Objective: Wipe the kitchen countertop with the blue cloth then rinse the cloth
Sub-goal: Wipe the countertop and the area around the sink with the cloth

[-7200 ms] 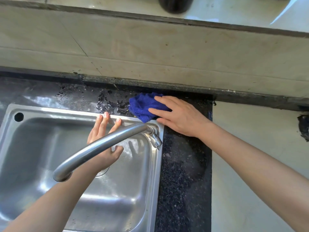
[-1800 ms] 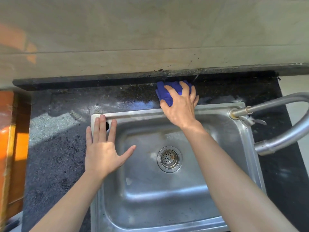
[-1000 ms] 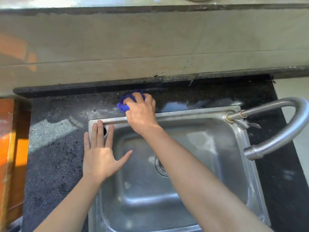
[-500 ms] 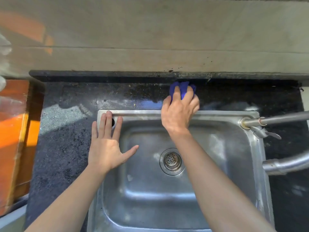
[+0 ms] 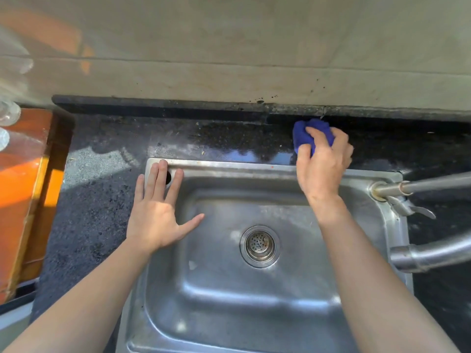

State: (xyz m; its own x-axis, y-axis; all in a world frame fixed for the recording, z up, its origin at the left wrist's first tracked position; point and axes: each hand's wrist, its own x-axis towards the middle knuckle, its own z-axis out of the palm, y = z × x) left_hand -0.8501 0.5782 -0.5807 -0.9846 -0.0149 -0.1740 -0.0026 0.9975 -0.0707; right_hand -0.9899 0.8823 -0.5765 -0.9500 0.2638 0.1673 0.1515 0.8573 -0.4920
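Observation:
A bunched blue cloth (image 5: 303, 132) lies on the wet black granite countertop (image 5: 204, 138), in the strip between the steel sink (image 5: 254, 301) and the back wall. My right hand (image 5: 322, 164) grips the cloth with curled fingers and hides most of it. My left hand (image 5: 160, 212) rests flat with fingers spread on the sink's back left corner, over a round hole in the rim.
A curved steel tap (image 5: 433, 248) with a small lever stands at the sink's right rim and swings out to the right. The drain strainer (image 5: 260, 245) sits mid-basin. An orange wooden surface (image 5: 23, 189) borders the counter on the left. A beige tiled wall rises behind.
My right hand has slid the blue cloth to the right along the strip behind the sink, after an earlier pass to the left. My left hand stays on the sink corner.

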